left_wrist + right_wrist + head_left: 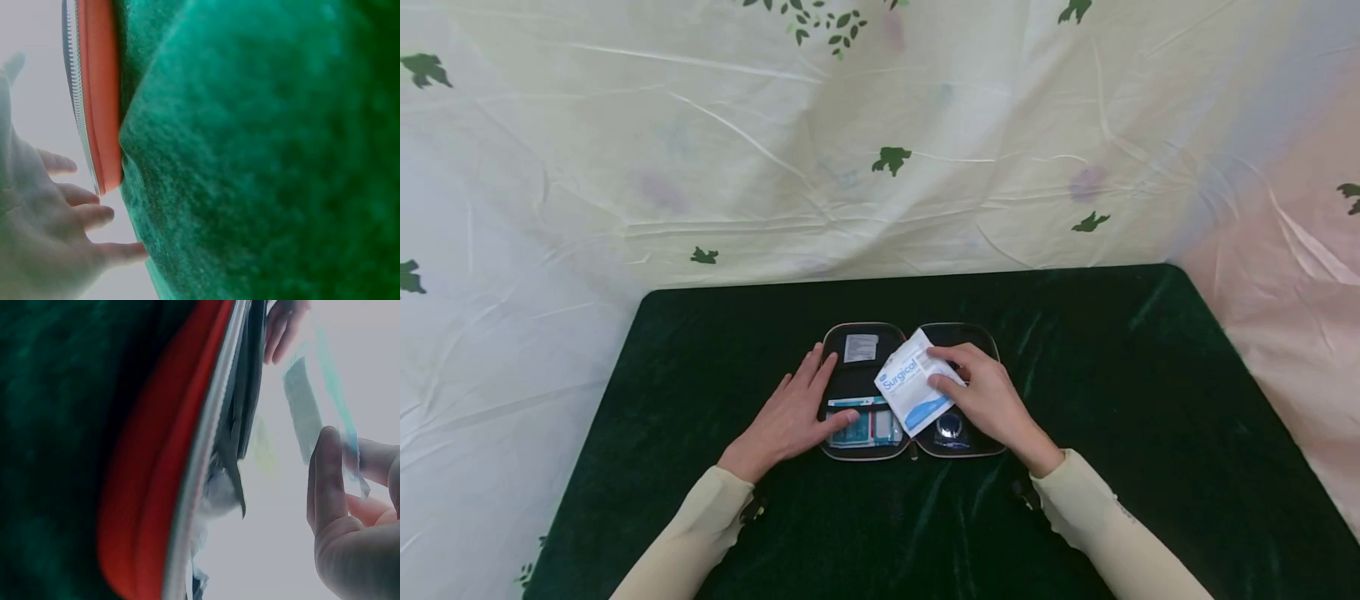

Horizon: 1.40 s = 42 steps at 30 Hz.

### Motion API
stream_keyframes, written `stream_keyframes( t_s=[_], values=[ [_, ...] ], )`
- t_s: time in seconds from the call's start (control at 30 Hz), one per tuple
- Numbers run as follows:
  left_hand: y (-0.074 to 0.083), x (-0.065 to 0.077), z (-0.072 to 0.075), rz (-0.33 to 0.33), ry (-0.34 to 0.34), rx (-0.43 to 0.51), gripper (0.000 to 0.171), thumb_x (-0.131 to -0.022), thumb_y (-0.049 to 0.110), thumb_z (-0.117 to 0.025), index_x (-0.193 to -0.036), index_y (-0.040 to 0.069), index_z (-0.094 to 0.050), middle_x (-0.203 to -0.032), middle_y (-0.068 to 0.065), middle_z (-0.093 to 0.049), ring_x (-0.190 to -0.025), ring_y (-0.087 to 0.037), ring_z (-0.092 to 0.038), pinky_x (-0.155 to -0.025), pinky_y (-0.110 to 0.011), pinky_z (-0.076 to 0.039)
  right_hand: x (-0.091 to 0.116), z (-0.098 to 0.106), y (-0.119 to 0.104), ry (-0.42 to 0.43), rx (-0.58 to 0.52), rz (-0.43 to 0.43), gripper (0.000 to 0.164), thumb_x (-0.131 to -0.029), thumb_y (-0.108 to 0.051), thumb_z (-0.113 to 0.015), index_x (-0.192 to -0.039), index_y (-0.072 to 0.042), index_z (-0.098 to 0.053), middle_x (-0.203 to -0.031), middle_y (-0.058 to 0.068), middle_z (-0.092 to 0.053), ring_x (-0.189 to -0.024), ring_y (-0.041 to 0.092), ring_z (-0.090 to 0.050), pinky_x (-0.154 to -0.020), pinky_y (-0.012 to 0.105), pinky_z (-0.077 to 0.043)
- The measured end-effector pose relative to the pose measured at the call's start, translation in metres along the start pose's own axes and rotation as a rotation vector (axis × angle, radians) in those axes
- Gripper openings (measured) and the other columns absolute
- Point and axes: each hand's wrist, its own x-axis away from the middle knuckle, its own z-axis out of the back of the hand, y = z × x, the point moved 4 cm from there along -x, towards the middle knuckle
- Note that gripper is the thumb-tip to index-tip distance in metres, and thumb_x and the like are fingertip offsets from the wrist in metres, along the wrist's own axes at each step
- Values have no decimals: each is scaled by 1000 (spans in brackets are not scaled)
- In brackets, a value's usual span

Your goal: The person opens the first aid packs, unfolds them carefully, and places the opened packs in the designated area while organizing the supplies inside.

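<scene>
A small zip case (856, 381) lies unfolded on the table; its outer shell shows as a red side (169, 469) with a zipper in the right wrist view. My right hand (988, 396) pinches a white paper packet (913, 387) printed "Surgical" in blue, tilted above the middle of the case. My left hand (790, 421) lies with spread, fairly straight fingers along the case's left edge, its thumb over the lower left pocket. Blue-and-white packets (868, 429) fill that pocket. A dark round item (949, 426) shows in the right half, partly hidden by my right hand.
Dark green velvety cloth (700, 367) covers the table, whose back edge runs beyond the case. Pale curtains with green leaf prints (891, 160) hang behind and at both sides. A small white label (861, 347) sits in the case's upper left.
</scene>
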Motion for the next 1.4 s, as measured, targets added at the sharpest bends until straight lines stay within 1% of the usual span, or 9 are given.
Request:
stream_keyframes(
  t_s=[0.17,0.37,0.63,0.8,0.87,1.03,1.13,1.3,1.4],
  values=[
    [2,3,1,-3,0,4,104,-92,77,-54,-168,18,-14,-174,-9,3,-159,-35,-8,-122,-65,-18,-3,-12,-9,-48,-12,-8,41,-99,-19,-72,-139,-10,-66,-129,11,-63,-101,20,-63,-84,36,-55],
    [5,5,1,-27,15,-4,106,-90,78,-56,-168,19,-16,-175,-7,2,-159,-34,-8,-122,-64,-18,-7,-24,-15,-89,-51,3,43,-100,-18,-71,-141,-9,-64,-130,12,-61,-97,20,-62,-81,34,-55],
    [14,8,-4,-95,44,-20,114,-83,86,-56,-167,19,-18,-175,-5,2,-159,-29,-8,-123,-63,-15,-12,-37,-21,-105,-60,-2,48,-99,-19,-72,-145,-8,-60,-135,14,-59,-103,23,-63,-86,38,-56],
    [19,10,-8,-139,61,-34,114,-82,83,-61,-167,19,-21,-175,-3,-2,-159,-27,-10,-122,-64,-15,-13,-45,-22,-136,-87,-29,52,-100,-21,-70,-148,-7,-56,-141,15,-56,-110,27,-64,-91,40,-57],
    [21,10,-8,-162,72,-37,112,-83,80,-64,-167,20,-23,-175,-3,-6,-159,-27,-12,-122,-65,-15,-12,-48,-22,-160,-121,-51,53,-101,-21,-70,-150,-7,-54,-142,16,-55,-111,28,-66,-90,38,-58],
    [22,12,-7,-230,119,-51,104,-85,71,-71,-165,19,-29,-173,-6,-15,-158,-28,-16,-121,-66,-19,-11,-52,-21,-221,-205,-96,54,-102,-20,-68,-151,-5,-53,-140,18,-54,-107,26,-69,-80,31,-61],
    [20,14,-5,-266,137,-53,98,-87,64,-74,-164,19,-32,-172,-6,-20,-158,-27,-17,-121,-66,-20,-10,-52,-18,-254,-219,-110,54,-102,-22,-68,-151,-6,-52,-140,18,-54,-104,23,-70,-79,30,-60],
    [16,18,-3,-319,138,-51,83,-91,57,-74,-160,23,-41,-170,-3,-26,-157,-25,-20,-121,-65,-21,-8,-51,-14,-299,-173,-90,54,-101,-27,-69,-149,-5,-55,-134,16,-57,-102,19,-70,-80,30,-59],
    [13,21,-2,-349,127,-65,74,-93,54,-72,-157,26,-47,-169,-2,-31,-157,-24,-22,-120,-66,-22,-7,-51,-13,-322,-110,-62,55,-100,-30,-70,-147,-4,-57,-125,12,-59,-96,15,-68,-77,29,-58]
  ],
)
